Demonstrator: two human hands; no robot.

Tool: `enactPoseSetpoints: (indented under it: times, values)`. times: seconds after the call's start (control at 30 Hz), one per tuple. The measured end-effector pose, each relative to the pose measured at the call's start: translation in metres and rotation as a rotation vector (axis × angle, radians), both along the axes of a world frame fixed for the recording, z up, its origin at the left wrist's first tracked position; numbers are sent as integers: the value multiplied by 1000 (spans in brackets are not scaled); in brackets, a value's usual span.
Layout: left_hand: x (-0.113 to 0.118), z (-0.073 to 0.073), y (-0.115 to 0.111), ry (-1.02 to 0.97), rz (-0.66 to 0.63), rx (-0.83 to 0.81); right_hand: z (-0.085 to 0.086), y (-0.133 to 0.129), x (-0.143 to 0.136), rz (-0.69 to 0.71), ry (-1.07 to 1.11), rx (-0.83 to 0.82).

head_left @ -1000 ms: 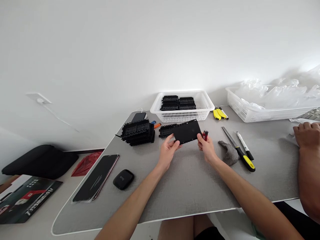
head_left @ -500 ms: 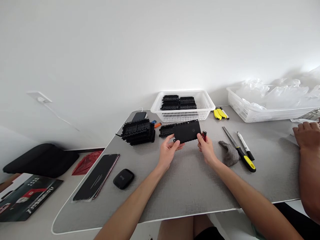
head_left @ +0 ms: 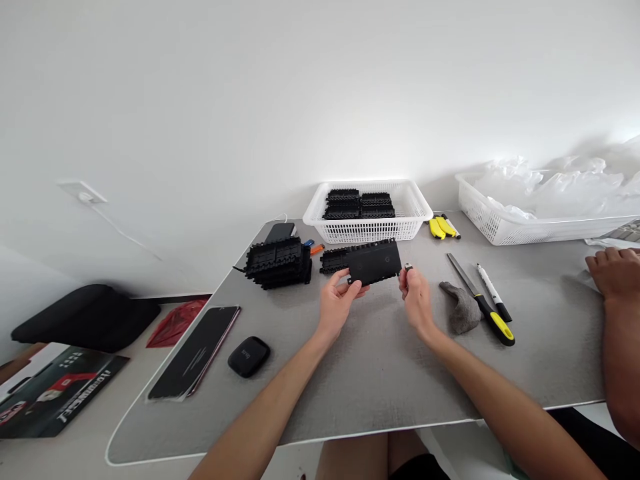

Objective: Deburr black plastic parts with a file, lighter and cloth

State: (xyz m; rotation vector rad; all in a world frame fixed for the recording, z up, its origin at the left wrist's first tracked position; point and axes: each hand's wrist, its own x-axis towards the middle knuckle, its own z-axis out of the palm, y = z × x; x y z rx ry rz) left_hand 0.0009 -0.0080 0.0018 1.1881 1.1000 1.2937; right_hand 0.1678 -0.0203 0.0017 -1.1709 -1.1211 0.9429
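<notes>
At the lower left of the frame, a flat, glossy black slab with clear film at its near end (head_left: 196,353) lies on a grey, cloth-textured table with white edging (head_left: 375,380); near it sits a small, rounded black case (head_left: 249,357); at the centre, the left hand (head_left: 336,303) is closed on the near left corner of a thin, rectangular black plastic panel (head_left: 374,262), thumb on the face and fingers beneath; the panel is held tilted above the table; the right hand (head_left: 416,297), just beside its right end, is curled around a small object with a metallic-looking tip (head_left: 409,267), mostly hidden by the fingers; whether it touches the panel I cannot tell.

The panel looks light and fairly stiff, its smooth face perhaps a little slippery; the notched long edges seem the fragile part, so a pinch at the corners or short ends looks soundest.

Right of centre lies a crumpled grey cloth (head_left: 463,310); left of centre stands a stack of toothed black plastic parts (head_left: 275,261); beyond the panel, a slotted white plastic basket (head_left: 373,233) holds similar parts.
</notes>
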Motion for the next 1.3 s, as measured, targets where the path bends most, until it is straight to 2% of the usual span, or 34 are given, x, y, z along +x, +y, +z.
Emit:
enactPoseSetpoints:
  times: [0.07,0.17,0.3,0.47,0.57,0.7,0.93,1.3]
  values:
    - [1,-1,0,2,-3,13,1,-3,-6,67,60,-34]
    - [2,-3,0,3,-15,29,2,-5,-13,248,203,-224]
    - [5,-3,-2,20,-39,36,2,-6,-16,406,361,-394]
    - [8,-3,-5,38,-69,34,1,-4,-17,520,407,-463]
    - [9,-2,-6,55,-84,36,0,-3,-17,517,374,-528]
    - [8,-4,-8,129,-99,60,2,-3,-17,438,329,-603]
    - [9,-10,-8,178,-106,76,6,-4,-19,383,317,-615]
    - [10,-8,-10,155,-120,63,11,-5,-21,375,323,-664]
